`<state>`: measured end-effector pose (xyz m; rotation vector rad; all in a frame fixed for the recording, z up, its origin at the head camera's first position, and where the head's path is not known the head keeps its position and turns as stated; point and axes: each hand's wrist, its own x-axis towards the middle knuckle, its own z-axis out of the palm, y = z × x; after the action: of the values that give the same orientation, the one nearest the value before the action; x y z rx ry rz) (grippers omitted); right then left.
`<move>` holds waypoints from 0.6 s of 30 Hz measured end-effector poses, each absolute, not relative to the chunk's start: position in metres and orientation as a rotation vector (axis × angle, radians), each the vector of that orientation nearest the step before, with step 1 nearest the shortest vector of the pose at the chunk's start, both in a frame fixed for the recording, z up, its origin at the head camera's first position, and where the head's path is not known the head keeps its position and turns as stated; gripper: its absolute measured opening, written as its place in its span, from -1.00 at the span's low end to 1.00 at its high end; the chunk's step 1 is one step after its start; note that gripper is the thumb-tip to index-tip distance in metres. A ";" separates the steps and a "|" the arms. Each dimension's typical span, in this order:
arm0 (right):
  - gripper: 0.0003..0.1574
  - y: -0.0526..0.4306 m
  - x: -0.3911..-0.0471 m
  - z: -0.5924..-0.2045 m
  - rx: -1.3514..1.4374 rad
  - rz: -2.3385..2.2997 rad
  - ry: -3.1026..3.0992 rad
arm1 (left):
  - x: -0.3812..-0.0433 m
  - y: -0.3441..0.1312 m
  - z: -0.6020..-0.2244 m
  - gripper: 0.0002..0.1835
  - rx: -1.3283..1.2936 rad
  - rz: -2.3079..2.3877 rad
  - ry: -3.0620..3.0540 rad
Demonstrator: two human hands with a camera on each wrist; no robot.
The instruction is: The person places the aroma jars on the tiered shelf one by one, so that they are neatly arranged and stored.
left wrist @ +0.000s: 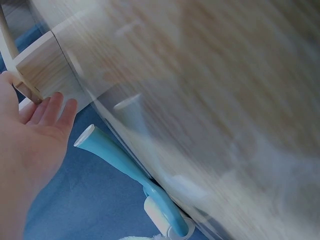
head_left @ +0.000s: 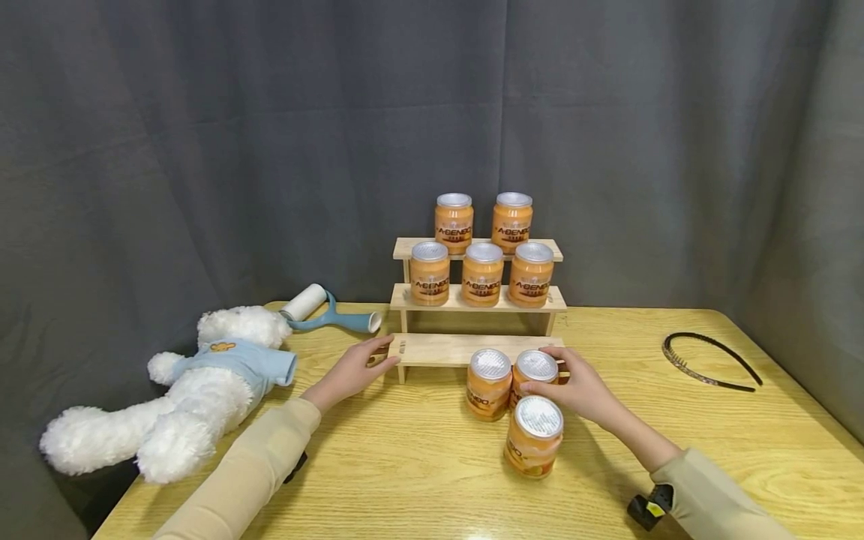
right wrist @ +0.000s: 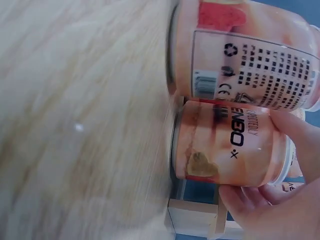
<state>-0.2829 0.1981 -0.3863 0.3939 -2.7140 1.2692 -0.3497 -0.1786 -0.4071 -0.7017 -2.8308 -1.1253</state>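
Note:
My right hand [head_left: 582, 386] grips an orange jar [head_left: 538, 366] with a silver lid, its thumb and fingers on opposite sides near the top. The jar stands on the table with its label facing the right wrist view [right wrist: 230, 142]. Two similar jars stand close by: one to its left [head_left: 489, 386] and another nearer me [head_left: 533, 442]. At the left end of the three-tier wooden rack [head_left: 466, 346], my left hand [head_left: 354, 371] touches the lowest step with thumb and fingertips, its other fingers [left wrist: 50, 112] fairly straight.
Several matching jars stand on the rack: two on the top tier [head_left: 454, 225], three on the middle tier [head_left: 482, 277]. Left of the rack lie a blue-handled lint roller [head_left: 337, 319] and a white plush toy [head_left: 209, 390] in a blue shirt. A black headband [head_left: 709, 360] lies at the right.

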 end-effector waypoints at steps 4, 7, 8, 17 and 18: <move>-0.13 0.199 -0.283 -0.386 0.376 1.324 -2.725 | -0.350 -0.179 -0.408 -0.34 -0.700 -1.123 -2.828; -0.15 0.199 -0.283 -0.385 0.382 1.346 -2.711 | -0.350 -0.179 -0.408 -0.34 -0.693 -1.119 -2.827; -0.16 0.199 -0.282 -0.385 0.387 1.349 -2.707 | -0.350 -0.180 -0.408 -0.34 -0.691 -1.116 -2.828; -0.15 0.205 -0.282 -0.376 0.419 1.404 -2.733 | -0.348 -0.178 -0.407 -0.33 -0.691 -1.127 -2.831; -0.16 0.205 -0.283 -0.375 0.420 1.418 -2.733 | -0.348 -0.178 -0.407 -0.33 -0.689 -1.125 -2.831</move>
<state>-0.2826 0.2053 -0.3750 0.4197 -2.7326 1.4184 -0.3484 -0.1781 -0.4066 -0.6890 -2.8314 -1.1255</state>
